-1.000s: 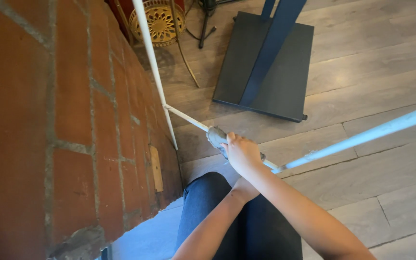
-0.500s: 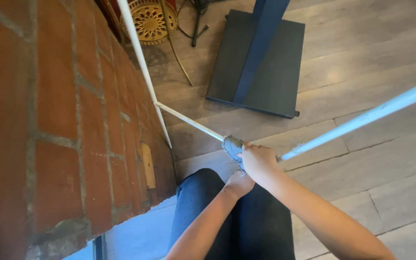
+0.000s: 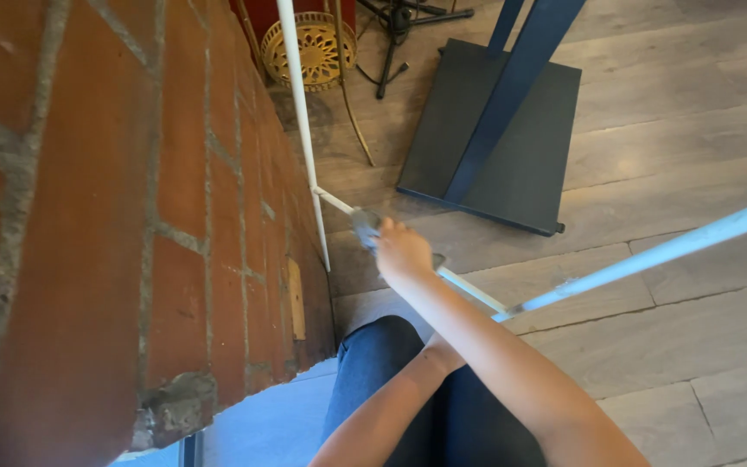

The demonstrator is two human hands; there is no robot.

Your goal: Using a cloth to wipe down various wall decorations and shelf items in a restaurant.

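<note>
Head view, frame centre: right hand point(image 3: 404, 251) closed around grey cloth point(image 3: 365, 223) on white rail point(image 3: 469, 290) beside brick wall point(image 3: 131, 216), wiping partway along; left hand hidden, cannot tell.

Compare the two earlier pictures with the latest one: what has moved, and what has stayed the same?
The right hand has slid its grey cloth along the thin white bar, away from the long white pole and toward the brick wall. It keeps its hold on the cloth. The left hand is hidden throughout. The bar, the dark flat base and the wooden floor are unchanged.
</note>
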